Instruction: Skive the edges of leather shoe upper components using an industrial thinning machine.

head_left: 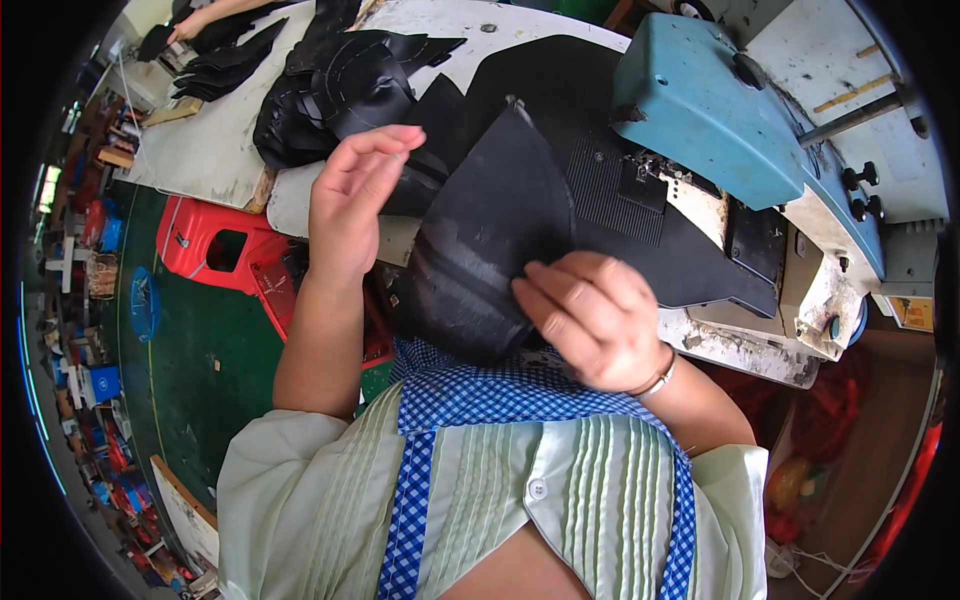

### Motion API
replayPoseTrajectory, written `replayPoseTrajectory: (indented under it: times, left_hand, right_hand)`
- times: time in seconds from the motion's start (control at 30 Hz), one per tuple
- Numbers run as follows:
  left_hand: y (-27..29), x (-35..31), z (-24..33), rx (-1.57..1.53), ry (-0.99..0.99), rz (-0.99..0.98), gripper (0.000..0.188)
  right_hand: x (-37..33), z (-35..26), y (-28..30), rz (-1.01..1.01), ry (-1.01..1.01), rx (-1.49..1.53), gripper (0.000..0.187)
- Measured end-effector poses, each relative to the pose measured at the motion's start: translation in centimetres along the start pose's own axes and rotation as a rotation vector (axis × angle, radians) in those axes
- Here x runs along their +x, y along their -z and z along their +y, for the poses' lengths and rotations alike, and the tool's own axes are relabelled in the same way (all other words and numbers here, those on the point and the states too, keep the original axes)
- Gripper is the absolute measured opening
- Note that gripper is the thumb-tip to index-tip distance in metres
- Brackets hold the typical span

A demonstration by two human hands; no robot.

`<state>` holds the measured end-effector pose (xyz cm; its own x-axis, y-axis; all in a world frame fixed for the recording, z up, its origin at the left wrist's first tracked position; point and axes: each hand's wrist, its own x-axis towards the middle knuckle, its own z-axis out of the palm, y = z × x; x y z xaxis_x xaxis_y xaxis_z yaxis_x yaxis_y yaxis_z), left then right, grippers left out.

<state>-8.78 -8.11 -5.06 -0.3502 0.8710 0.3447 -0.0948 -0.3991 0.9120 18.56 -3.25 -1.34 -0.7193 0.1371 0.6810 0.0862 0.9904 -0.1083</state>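
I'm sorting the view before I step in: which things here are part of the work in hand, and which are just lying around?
In hand:
- black cut piece, gripped by the right hand
- left hand, open beside it
- blue sewing machine

Lying about:
- pile of black pieces
- red plastic stool
- white table

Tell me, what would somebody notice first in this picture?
A big black cut piece of material fills the middle, pinched by the right hand, with the left hand raised open beside it. To the right stands a blue sewing machine; a red plastic stool sits on the green floor at left.
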Motion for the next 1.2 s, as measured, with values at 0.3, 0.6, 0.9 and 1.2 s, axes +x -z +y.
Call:
replayPoseTrajectory:
  times: [0.3, 0.6, 0.9, 1.2]
  left_hand:
    - [8.2, -0.6, -7.7, 0.548, 0.212, 0.301, 0.021]
    - [7.0, 5.8, -13.3, 1.518, 0.352, 0.098, 0.056]
    - [7.1, 6.8, 0.9, 1.159, -0.305, 0.356, 0.025]
    - [-2.6, 1.4, 8.2, 0.753, -0.294, -0.426, 0.02]
  right_hand:
    - [-6.1, 3.9, -6.2, -0.158, 0.015, -0.066, 0.023]
    - [-10.9, 3.1, -2.7, -0.237, -0.377, -0.272, 0.031]
    - [-5.7, 0.1, 4.4, 0.139, -0.064, -0.096, 0.038]
    - [3.8, 3.8, 4.4, 0.217, 0.213, -0.407, 0.035]
